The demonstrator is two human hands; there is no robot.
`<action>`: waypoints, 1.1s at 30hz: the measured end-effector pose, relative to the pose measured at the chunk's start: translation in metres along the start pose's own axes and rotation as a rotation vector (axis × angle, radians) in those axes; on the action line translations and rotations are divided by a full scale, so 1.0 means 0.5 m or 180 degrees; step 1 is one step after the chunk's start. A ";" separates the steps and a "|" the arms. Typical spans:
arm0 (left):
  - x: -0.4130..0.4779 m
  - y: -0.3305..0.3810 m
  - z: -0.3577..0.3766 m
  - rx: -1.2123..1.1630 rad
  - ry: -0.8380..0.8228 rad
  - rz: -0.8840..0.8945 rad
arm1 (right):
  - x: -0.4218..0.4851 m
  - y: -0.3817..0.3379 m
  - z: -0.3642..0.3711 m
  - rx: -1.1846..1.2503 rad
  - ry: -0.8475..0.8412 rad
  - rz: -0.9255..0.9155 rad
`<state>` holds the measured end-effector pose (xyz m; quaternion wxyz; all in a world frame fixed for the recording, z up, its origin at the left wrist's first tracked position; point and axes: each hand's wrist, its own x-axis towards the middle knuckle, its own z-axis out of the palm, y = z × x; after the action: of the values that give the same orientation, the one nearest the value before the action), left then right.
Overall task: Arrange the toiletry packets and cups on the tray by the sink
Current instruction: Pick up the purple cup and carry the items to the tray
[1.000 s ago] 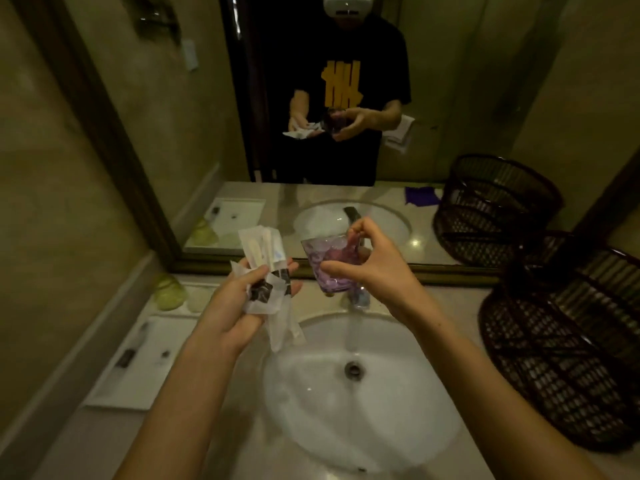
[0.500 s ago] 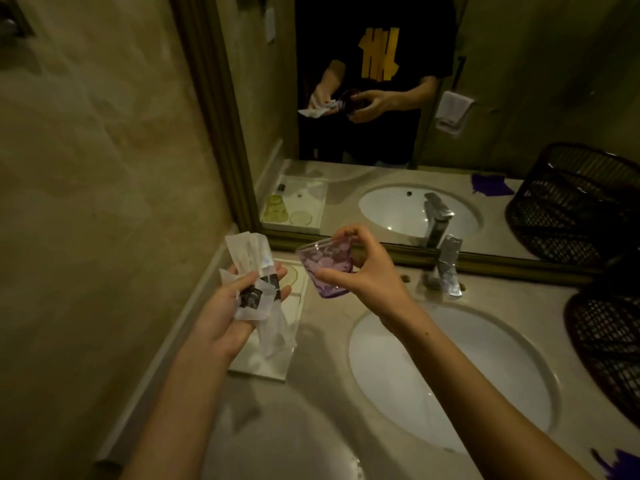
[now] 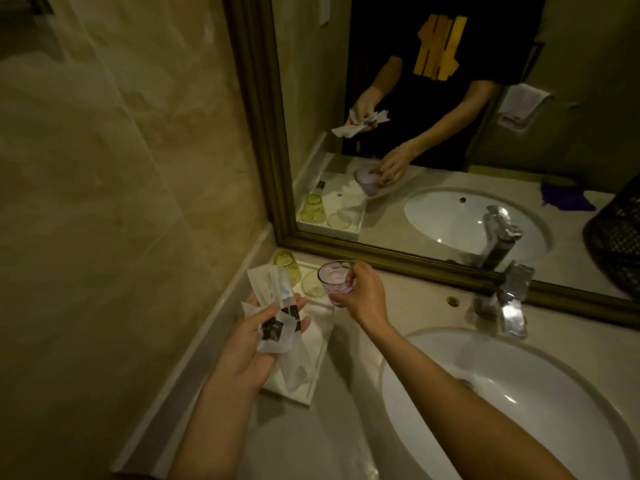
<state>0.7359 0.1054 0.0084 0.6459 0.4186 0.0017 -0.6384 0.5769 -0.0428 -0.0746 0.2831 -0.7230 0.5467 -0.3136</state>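
My left hand point(image 3: 251, 348) grips a bunch of white toiletry packets point(image 3: 273, 299), some with dark prints, held over the white tray point(image 3: 308, 393) at the left of the counter. My right hand point(image 3: 363, 294) holds a purple glass cup point(image 3: 336, 280) by its side, upright, just above the tray's far end. A yellow cup point(image 3: 287, 263) stands upside down in the tray's far corner by the mirror, and a clear round coaster or lid point(image 3: 313, 287) lies beside it, partly hidden by the purple cup.
The white sink basin point(image 3: 502, 393) lies to the right with a chrome faucet point(image 3: 509, 299) behind it. A framed mirror point(image 3: 263, 133) runs along the back, a tiled wall point(image 3: 121, 202) closes the left. A dark wicker basket point(image 3: 620, 237) shows in the mirror at far right.
The view has swung left toward the tray. My right hand has carried the purple cup down and left to the tray's far end. My left hand still holds the packets.
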 end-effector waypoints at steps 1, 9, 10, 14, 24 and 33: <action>0.005 0.001 0.000 -0.0018 0.0051 -0.0054 | 0.015 0.006 0.018 -0.0020 -0.0024 0.0051; 0.070 0.023 -0.027 0.0309 -0.0063 -0.0149 | 0.116 0.021 0.115 -0.0186 -0.0174 0.0262; 0.078 0.025 -0.030 0.0337 -0.0067 -0.0147 | 0.121 0.020 0.124 -0.0234 -0.0214 0.0248; 0.103 0.035 -0.039 0.0453 -0.0156 -0.0245 | 0.132 0.020 0.155 -0.0266 -0.0256 0.0401; 0.161 0.057 -0.044 0.0424 -0.0133 -0.0492 | 0.090 -0.010 0.108 -0.0033 0.0042 0.0576; 0.179 0.036 -0.045 -0.0126 -0.0896 -0.0826 | -0.112 -0.180 0.045 -0.0232 -0.0416 0.0127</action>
<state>0.7791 0.0409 -0.0445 0.5602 0.3086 -0.0222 -0.7684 0.6379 0.0348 -0.0293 0.2979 -0.7407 0.5524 -0.2399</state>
